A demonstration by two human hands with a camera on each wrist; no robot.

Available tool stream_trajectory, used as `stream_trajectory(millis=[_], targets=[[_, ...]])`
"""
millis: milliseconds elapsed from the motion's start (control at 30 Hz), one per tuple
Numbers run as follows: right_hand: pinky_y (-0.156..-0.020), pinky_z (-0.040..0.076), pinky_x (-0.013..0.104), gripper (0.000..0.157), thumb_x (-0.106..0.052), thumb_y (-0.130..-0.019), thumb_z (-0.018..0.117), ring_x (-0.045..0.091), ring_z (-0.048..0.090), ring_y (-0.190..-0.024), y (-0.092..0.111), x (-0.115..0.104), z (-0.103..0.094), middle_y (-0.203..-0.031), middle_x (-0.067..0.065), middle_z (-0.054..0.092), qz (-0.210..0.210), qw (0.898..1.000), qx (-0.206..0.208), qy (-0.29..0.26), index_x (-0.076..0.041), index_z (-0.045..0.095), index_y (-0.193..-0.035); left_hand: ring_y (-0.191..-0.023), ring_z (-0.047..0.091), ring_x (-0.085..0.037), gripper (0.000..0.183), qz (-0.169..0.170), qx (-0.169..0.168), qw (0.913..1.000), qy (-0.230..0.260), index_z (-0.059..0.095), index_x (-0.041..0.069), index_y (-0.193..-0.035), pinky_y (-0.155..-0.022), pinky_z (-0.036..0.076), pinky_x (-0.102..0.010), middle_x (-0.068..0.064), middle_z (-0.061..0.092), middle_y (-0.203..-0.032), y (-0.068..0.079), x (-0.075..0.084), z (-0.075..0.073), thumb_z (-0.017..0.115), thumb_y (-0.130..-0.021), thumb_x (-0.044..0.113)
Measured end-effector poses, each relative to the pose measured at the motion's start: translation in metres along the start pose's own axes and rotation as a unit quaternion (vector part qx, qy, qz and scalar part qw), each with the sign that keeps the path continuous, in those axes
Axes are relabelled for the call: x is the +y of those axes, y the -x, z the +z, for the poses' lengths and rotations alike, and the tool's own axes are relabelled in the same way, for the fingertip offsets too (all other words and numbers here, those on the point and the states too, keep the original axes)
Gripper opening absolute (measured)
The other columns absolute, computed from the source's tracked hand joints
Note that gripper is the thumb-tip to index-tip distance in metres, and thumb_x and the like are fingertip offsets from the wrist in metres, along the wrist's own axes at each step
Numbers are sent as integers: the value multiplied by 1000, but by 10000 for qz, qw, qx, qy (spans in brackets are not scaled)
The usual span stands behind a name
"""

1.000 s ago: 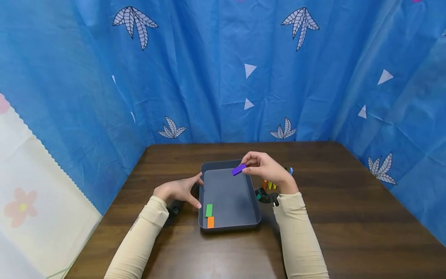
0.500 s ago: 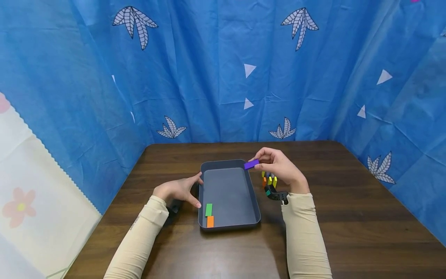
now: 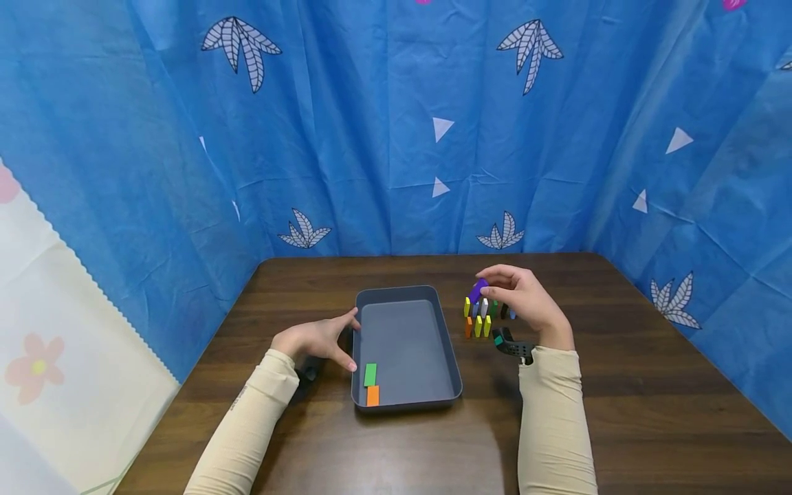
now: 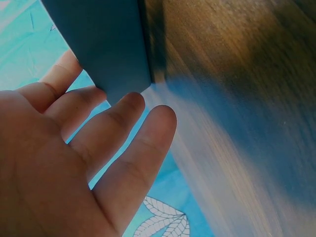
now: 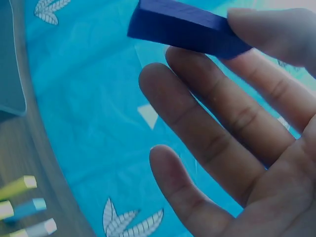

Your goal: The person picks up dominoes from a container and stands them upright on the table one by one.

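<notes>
My right hand (image 3: 522,299) pinches a purple block (image 3: 478,290) between thumb and fingers, raised over a group of upright coloured blocks right of the tray. In the right wrist view the purple block (image 5: 182,25) lies between the thumb and fingertips, its other fingers spread below. My left hand (image 3: 318,340) rests at the left wall of the dark grey tray (image 3: 405,330), thumb and fingers apart; in the left wrist view its fingertips touch or nearly touch the tray's side (image 4: 103,44). A green block (image 3: 370,375) and an orange block (image 3: 372,395) lie flat in the tray's near left corner.
Standing blocks include an orange one (image 3: 468,327), yellow ones (image 3: 487,326) and a white one (image 3: 485,307); my right hand partly covers the group's right end. They stand on a brown wooden table (image 3: 625,385), with a blue curtain (image 3: 396,137) behind.
My right hand has carried the purple block rightward from over the tray to above the standing blocks, and the block has tilted steeper. My left hand has stayed at the tray.
</notes>
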State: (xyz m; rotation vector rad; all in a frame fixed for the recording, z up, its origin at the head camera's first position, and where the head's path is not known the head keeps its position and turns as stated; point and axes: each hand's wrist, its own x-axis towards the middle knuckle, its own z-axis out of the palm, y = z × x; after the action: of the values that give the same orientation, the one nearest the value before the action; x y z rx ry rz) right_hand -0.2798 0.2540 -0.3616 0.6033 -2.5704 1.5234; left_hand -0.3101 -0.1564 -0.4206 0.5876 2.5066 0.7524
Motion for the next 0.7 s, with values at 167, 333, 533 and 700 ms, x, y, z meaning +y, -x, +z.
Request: stream_trajectory(millis=[167, 333, 533, 700], targets=[[-82, 57, 27, 32, -14, -96, 67, 15, 68, -95, 5, 7, -8, -117, 22, 69, 86, 9996, 138, 223, -2, 65, -126, -149, 29, -29, 125, 37, 40, 9999, -97, 8, 9, -162, -120, 28, -56, -7, 36, -160, 1, 1, -1, 89, -73, 42], [-84, 56, 29, 32, -16, -95, 69, 9, 66, -94, 10, 14, -13, -116, 20, 69, 433, 9979, 367, 328, -1, 63, -122, -149, 29, -30, 125, 16, 33, 10000, -86, 7, 9, -162, -120, 27, -58, -8, 35, -160, 1, 1, -1, 89, -73, 43], [-78, 56, 22, 27, -12, -94, 69, 19, 67, -92, 12, 28, -15, -106, 16, 68, 578, 9968, 459, 310, 3, 62, -116, -149, 29, -30, 127, -43, 12, 10000, -15, 6, 10, -162, -120, 27, -58, -6, 36, -160, 0, 0, 0, 90, -72, 42], [-76, 55, 22, 28, -11, -94, 70, 21, 66, -90, 13, 38, -14, -104, 16, 68, 708, 9962, 391, 335, 4, 63, -116, -149, 29, -29, 128, -21, 13, 10000, -50, 5, 10, -162, -120, 27, -57, -5, 38, -159, 0, -1, 0, 90, -72, 42]])
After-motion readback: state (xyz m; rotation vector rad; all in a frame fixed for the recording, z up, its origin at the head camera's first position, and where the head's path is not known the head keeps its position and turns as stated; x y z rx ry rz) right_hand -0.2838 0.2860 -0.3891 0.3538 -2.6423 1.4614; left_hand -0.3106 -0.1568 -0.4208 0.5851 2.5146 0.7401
